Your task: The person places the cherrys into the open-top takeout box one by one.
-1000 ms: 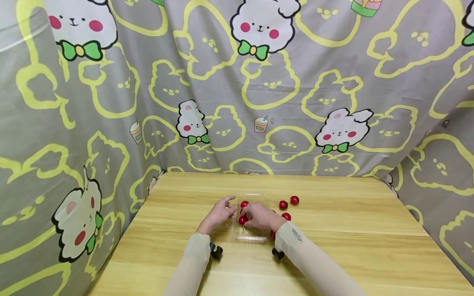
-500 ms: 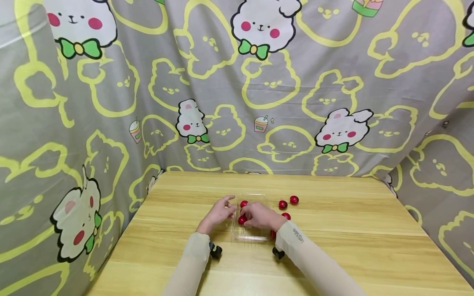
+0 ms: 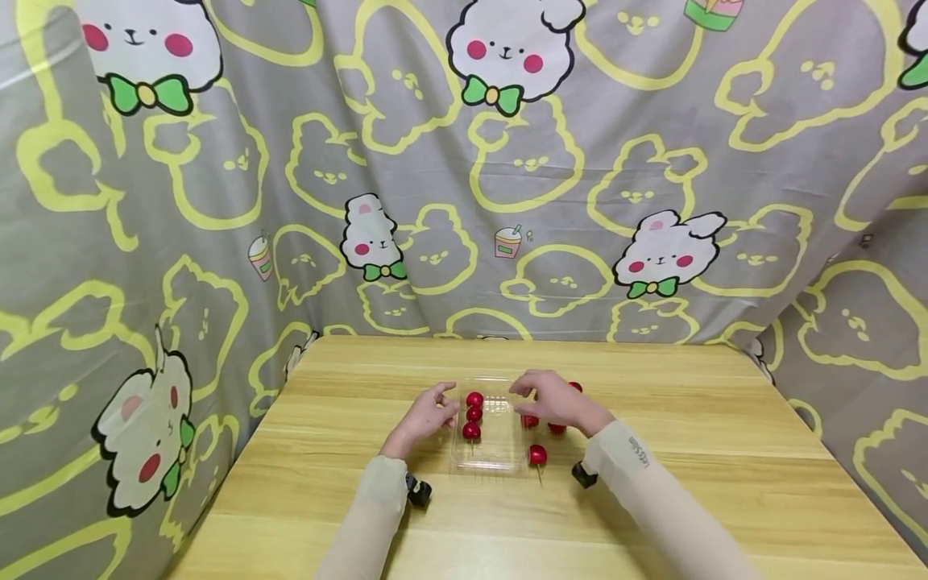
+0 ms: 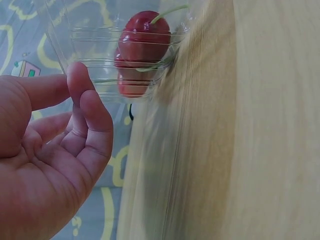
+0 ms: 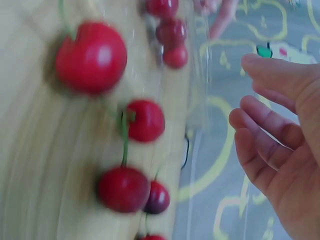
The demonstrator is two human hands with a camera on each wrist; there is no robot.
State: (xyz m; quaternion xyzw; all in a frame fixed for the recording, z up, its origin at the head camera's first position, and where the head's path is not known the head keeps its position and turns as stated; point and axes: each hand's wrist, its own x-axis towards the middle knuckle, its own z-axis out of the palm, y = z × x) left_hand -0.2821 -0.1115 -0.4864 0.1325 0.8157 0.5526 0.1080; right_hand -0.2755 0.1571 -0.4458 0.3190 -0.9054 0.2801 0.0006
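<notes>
A clear plastic box [image 3: 489, 466] stands on the table with a row of three red cherries [image 3: 471, 431] along its left side. My left hand [image 3: 424, 415] is at the box's left wall, fingers bent loosely; the left wrist view has its fingertips [image 4: 80, 77] at the box's edge. To the right of the box, my right hand [image 3: 554, 401] hovers with thumb and fingers apart and nothing between them. Below it lie several loose cherries, partly hidden in the head view; a stemmed cherry [image 3: 536, 455] lies by the box's front right corner.
The wooden table [image 3: 689, 499] runs to a patterned curtain [image 3: 565, 185] at the back and sides. Another cherry [image 3: 575, 387] shows behind my right hand. Each wrist carries a small black camera [image 3: 418, 491].
My right hand has let go of the cherry in the box and moved right, over the loose cherries. The box's row of cherries is now uncovered. My left hand has stayed in place.
</notes>
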